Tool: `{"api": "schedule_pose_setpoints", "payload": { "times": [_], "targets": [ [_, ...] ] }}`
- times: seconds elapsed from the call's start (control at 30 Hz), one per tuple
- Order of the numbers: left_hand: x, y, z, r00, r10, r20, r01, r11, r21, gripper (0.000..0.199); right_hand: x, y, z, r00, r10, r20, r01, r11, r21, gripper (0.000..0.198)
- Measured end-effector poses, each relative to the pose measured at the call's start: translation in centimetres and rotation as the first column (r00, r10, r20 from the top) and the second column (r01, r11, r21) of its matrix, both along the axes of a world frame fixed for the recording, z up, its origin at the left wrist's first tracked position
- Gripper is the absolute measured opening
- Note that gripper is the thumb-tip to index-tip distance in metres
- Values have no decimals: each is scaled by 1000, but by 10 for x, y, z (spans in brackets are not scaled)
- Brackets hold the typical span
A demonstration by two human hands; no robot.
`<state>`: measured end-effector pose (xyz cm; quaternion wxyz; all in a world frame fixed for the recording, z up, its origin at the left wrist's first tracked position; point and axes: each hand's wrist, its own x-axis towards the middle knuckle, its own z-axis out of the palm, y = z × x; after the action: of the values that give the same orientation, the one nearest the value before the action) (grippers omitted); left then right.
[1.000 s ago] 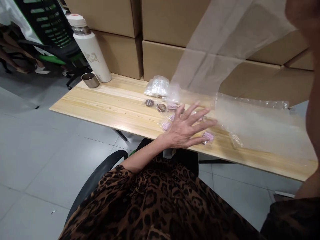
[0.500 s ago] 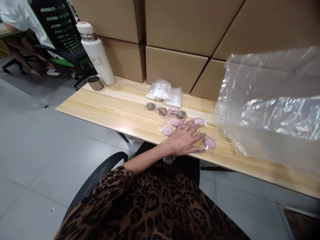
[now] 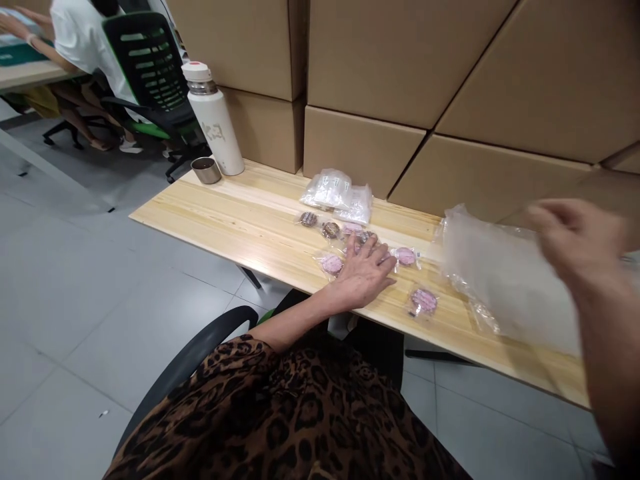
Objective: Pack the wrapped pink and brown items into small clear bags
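Note:
My left hand (image 3: 364, 272) lies palm down with its fingers spread on small clear-wrapped packets on the wooden table. Some of these are hidden beneath it. Around the fingers show a pink round packet (image 3: 331, 264), another pink packet (image 3: 405, 256), and two brown ones (image 3: 331, 230). A larger pink packet (image 3: 424, 300) lies by itself nearer the front edge. My right hand (image 3: 583, 243) is raised over the right part of the table, blurred, its fingers seemingly curled. Below and left of it sits a large clear plastic bag (image 3: 510, 287); whether they touch I cannot tell.
Stacked cardboard boxes (image 3: 365, 147) line the table's back. Flat plastic packs (image 3: 333, 192) lie before them. A white bottle (image 3: 216, 130) and a metal cup (image 3: 206, 171) stand at the far left. Beyond, a person in a white shirt (image 3: 87, 40) sits at another table.
The large plastic bag has come down from its raised position onto the table. My right hand has come into sight. My left hand has shifted slightly left, away from the lone pink packet.

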<state>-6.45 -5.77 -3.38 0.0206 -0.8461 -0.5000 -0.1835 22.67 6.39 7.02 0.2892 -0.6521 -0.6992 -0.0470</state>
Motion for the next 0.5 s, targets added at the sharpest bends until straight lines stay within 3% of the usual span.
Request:
{"api": "schedule_pose_setpoints", "payload": {
  "times": [0.07,0.13,0.27,0.4,0.5],
  "targets": [
    [-2,-1,-2,1000,-11,16,11,1000,16,43,-49,7,-9,938,88,-335,-165,964,-208,17],
    [-3,-2,-5,999,-34,37,32,999,39,42,-106,16,-20,843,128,-522,-353,864,-359,10],
    [-5,-4,-9,992,-87,86,80,993,81,41,-194,36,-42,802,-22,-597,-359,782,-510,37],
    [-5,-4,-8,983,-111,147,102,992,71,39,-217,51,-54,773,-60,-632,-397,731,-555,49],
    [-4,-7,-6,957,-104,271,97,995,38,39,-207,51,-55,735,4,-678,-456,742,-491,51]
  ]
}}
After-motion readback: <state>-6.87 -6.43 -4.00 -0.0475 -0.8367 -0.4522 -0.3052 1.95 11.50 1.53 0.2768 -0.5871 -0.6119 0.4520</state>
